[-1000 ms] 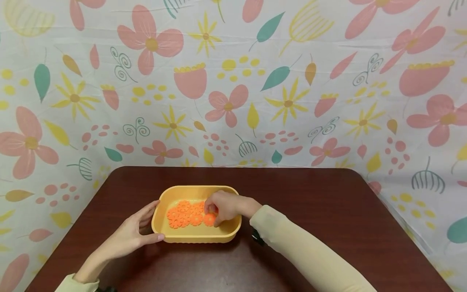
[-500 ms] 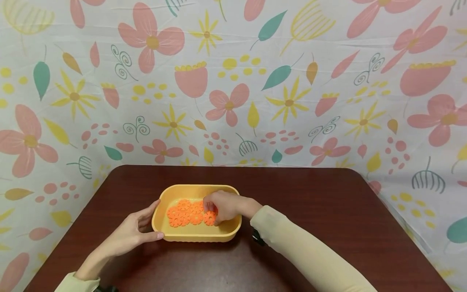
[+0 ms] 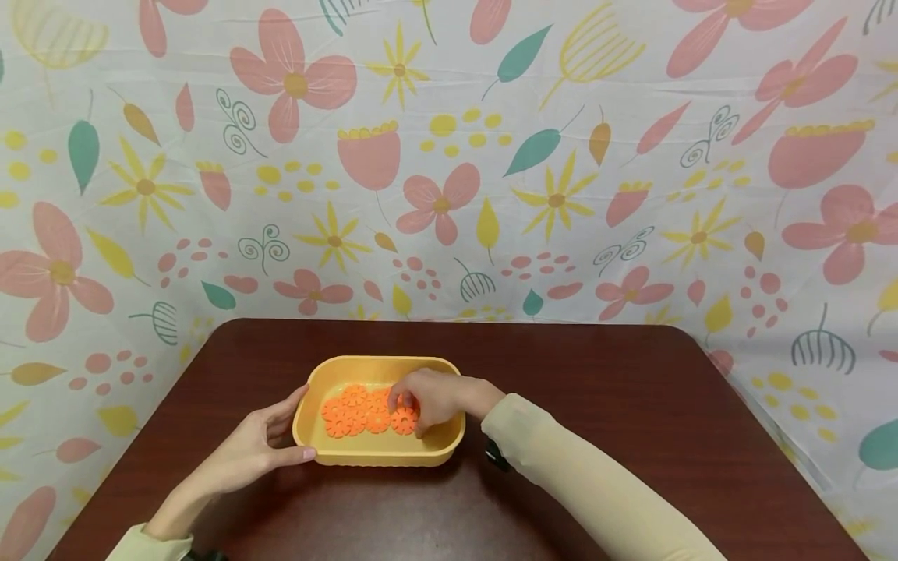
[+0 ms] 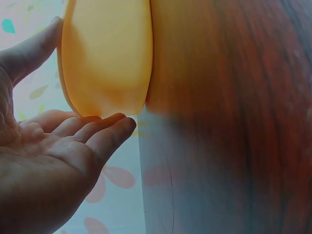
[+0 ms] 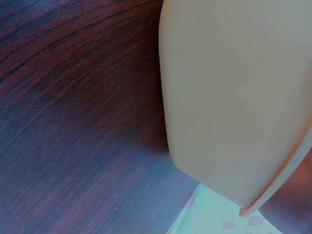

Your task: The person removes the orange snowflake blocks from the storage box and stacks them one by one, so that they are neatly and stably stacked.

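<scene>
Yellow tray point(image 3: 379, 459): sits flat on the dark brown table point(image 3: 596, 405), with its long side facing the person
Orange flower pieces point(image 3: 355, 421): a bunch of them lie inside the tray, close together, mostly in its left and middle parts
Left hand point(image 3: 242, 448): at the left end of the tray, with the thumb and fingers spread wide apart; the thumb touches the near corner, and the fingers, almost straight, touch the end by the far corner
Right hand point(image 3: 436, 396): down inside the tray with bent fingers; one flower piece point(image 3: 404, 421) is between the finger and the thumb, at the right end of the bunch; I cannot tell if it is pinched or just touched
Right wrist view: shows the outside of the tray and the table, but the fingertips are hidden
Sleeves point(image 3: 582, 467): light cream, on both arms
Black thing point(image 3: 495, 454): peeks out under the right wrist
Flowery cloth point(image 3: 449, 93): behind the table, white with pink flowers, yellow flowers and green leaves
</scene>
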Motion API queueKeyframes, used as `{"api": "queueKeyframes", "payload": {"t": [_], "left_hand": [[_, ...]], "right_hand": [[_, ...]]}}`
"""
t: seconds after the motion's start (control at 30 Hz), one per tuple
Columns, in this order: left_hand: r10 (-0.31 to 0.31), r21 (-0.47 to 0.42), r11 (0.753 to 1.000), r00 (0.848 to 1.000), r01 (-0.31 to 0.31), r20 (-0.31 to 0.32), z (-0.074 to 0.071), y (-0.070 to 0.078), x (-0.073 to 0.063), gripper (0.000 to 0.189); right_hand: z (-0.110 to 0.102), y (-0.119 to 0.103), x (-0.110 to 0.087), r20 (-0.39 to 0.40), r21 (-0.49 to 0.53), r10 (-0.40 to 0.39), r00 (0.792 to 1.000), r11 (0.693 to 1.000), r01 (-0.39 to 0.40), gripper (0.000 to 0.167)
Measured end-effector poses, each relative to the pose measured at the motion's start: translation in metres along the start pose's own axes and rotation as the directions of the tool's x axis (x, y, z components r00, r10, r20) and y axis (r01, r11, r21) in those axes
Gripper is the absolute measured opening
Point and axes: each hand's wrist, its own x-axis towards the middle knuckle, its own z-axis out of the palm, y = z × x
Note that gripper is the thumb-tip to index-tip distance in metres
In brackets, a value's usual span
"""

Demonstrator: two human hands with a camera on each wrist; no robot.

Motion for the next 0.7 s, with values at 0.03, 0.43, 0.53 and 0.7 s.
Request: {"api": "queueKeyframes", "payload": {"t": [0.03,0.43,0.53,0.7], "left_hand": [[-0.005,-0.004,1.0,1.0,0.005,-0.003,0.0001,-0.0005,0.0002,0.096],[-0.026,-0.012,1.0,1.0,0.026,-0.002,0.0008,-0.0002,-0.0005,0.097],[-0.026,-0.009,1.0,1.0,0.026,0.001,0.0009,-0.0007,-0.0005,0.097],[-0.028,-0.017,0.999,1.0,0.028,-0.003,0.0015,-0.0021,0.0001,0.097]], "right_hand": [[-0.0004,-0.0002,0.0,0.003,-0.006,-0.002,1.0,1.0,0.002,0.045],[0.0,0.0004,0.0005,0.027,-0.014,-0.031,0.999,0.999,0.032,0.043],[0.0002,0.001,0.0003,0.021,0.0,-0.043,0.999,0.999,0.043,0.042],[-0.0007,0.0026,0.0009,-0.003,0.018,-0.07,0.998,0.997,0.071,0.041]]}}
